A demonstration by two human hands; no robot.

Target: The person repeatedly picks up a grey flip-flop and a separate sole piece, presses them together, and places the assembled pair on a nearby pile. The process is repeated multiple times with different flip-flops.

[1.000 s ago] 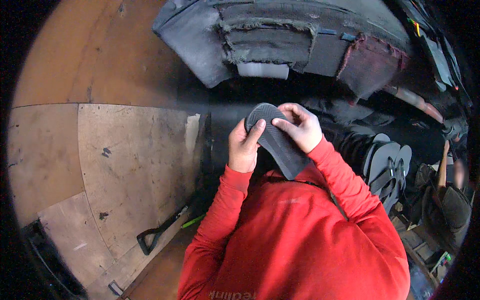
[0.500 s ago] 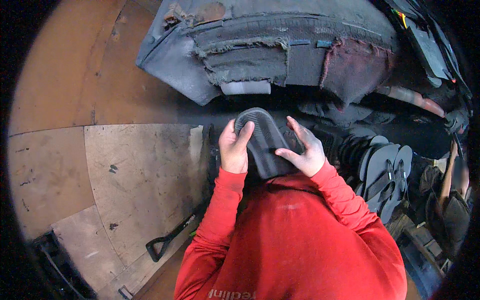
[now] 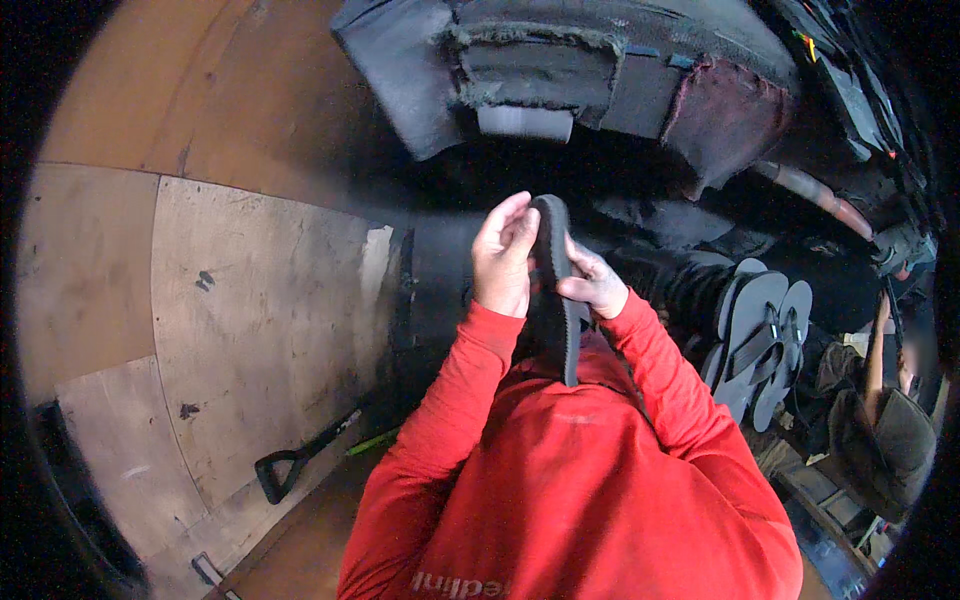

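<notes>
In front of my chest I hold a dark grey flip-flop sole point(image 3: 557, 260), turned edge-on so that its side faces up. My left hand point(image 3: 508, 255) pinches its far end between thumb and fingers. From the other side my right hand point(image 3: 594, 280) grips the sole near its middle, thumb toward me. The lower end of the sole reaches down close to my red top. Whether a strap is fitted to it cannot be made out.
Several grey flip-flops point(image 3: 755, 335) with dark straps stand stacked to the right. Beyond my hands is a dusty machine cover with fabric patches point(image 3: 540, 75). Wooden panels point(image 3: 270, 320) and a black D-shaped handle point(image 3: 278, 472) are at left. Another person point(image 3: 885, 440) is at far right.
The sole has been turned from its ribbed face showing to edge-on. My right hand, fingers spread before, has closed on it. The view has shifted somewhat.
</notes>
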